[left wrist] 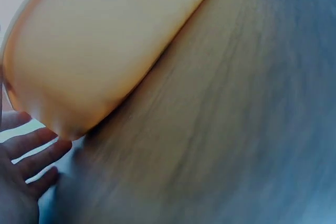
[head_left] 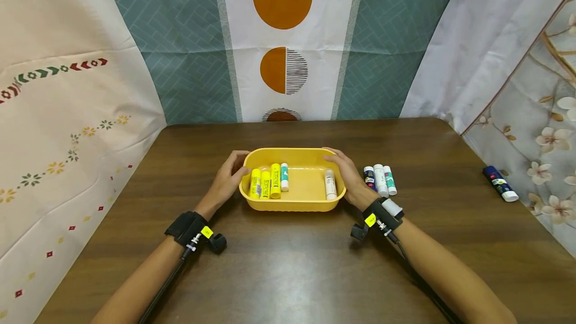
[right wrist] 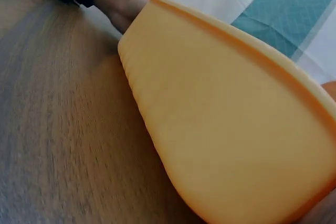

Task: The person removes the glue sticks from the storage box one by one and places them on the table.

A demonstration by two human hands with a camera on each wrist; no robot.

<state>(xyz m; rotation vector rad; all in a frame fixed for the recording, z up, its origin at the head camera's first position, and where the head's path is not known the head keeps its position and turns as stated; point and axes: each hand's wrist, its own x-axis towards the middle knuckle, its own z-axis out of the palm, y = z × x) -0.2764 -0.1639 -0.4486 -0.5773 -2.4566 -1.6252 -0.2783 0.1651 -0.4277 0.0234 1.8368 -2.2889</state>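
A yellow plastic tray sits in the middle of the table, between both hands. My left hand holds its left end, thumb at the rim and fingers along the outside wall; the left wrist view shows those fingers spread against the wall. At the opposite end my right hand grips the rim, with some fingers hidden behind the tray. Inside, three yellow glue sticks and a small teal-and-white glue stick lie toward the left. A white glue stick lies near the right end.
Just beyond my right hand, a navy glue stick, a white glue stick and a teal-and-white glue stick lie side by side. Another navy glue stick lies at the table's right edge. Patterned cloths hang around the wooden table.
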